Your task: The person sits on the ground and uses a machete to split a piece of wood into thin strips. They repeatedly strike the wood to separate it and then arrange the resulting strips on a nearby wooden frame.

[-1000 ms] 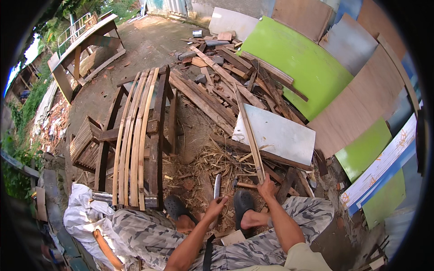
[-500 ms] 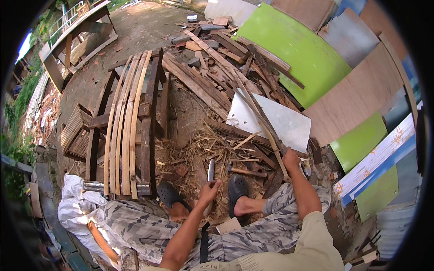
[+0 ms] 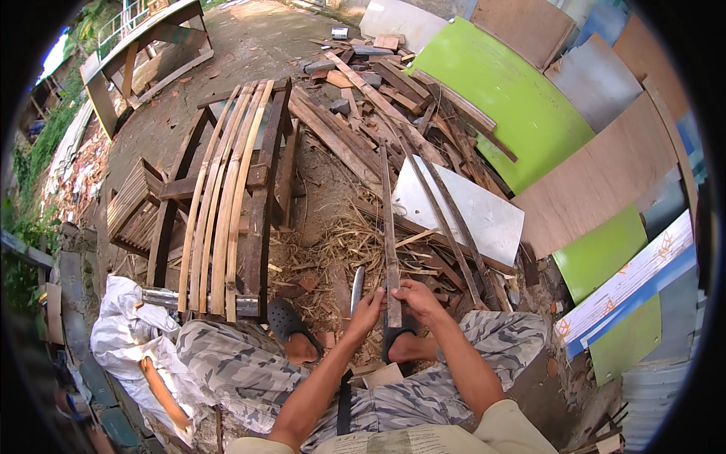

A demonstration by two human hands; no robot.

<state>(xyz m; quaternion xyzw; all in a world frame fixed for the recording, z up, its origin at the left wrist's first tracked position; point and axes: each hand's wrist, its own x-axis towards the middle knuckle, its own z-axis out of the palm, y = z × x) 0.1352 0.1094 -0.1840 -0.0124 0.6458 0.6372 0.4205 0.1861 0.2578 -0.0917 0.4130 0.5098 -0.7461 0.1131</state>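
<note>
A knife (image 3: 357, 289) points away from me, its shiny blade rising above my left hand (image 3: 367, 312), which is closed around it. Just to the right, my right hand (image 3: 420, 300) grips a long, narrow strip of wood or bamboo (image 3: 390, 246) near its close end. The strip runs away from me over the shavings, and its near end sits between my two hands. Whether my left fingers touch the strip I cannot tell. More long dark strips (image 3: 448, 216) lean beside my right knee, across a white sheet (image 3: 461, 204).
Left of me stands a dark wooden frame (image 3: 261, 204) with several pale slats (image 3: 231, 197) on it. Shavings (image 3: 340, 246) litter the ground by my feet. Ahead lies a scrap wood pile (image 3: 401, 98); green panels (image 3: 507, 98) lean at right. A white sack (image 3: 132, 340) lies at left.
My right hand has moved left from the strips by my right knee, bringing one strip in front of me beside the knife. The view has shifted slightly.
</note>
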